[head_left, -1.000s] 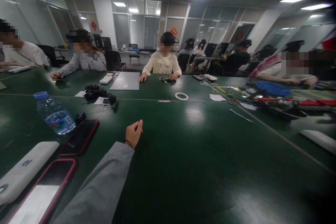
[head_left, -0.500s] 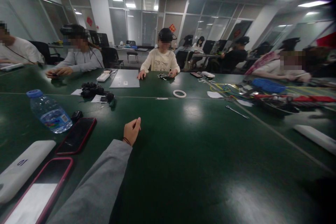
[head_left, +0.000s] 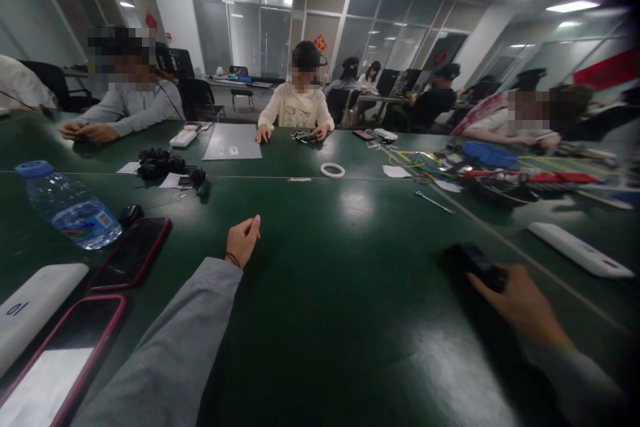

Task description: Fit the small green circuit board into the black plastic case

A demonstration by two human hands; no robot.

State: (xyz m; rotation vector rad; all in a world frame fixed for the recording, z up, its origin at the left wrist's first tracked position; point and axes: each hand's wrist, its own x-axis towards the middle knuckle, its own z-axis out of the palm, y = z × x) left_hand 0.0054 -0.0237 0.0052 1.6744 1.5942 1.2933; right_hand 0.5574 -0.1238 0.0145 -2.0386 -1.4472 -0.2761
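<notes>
Nearest, bottom left: a phone with pink case [head_left: 55,367] lies screen up on the green desk [head_left: 350,293], a white power bank [head_left: 30,310] just beside it. Left hand [head_left: 243,240], grey sleeve, rests on the desk, grip loosely curled, holding nothing. Right hand [head_left: 520,307] low right, blurred; grip clenched on a small black device [head_left: 480,267], which sits at the fingertips just over the desk, well apart from the left hand. Second phone with red edge [head_left: 131,252] lies left of the left hand, a black mouse-like item [head_left: 131,213] near its far end, a water bottle [head_left: 67,207] on its side beside that. Another white power bank [head_left: 580,250] at right. Mid desk: a metal tool [head_left: 434,201], white tape ring [head_left: 333,170], black clutter pile [head_left: 163,163], grey sheet [head_left: 233,142], tangle of coloured cables [head_left: 480,170]. Far side: seated people, one in a cream top [head_left: 296,107] with both hands on the desk, one in grey [head_left: 131,110] at left.
</notes>
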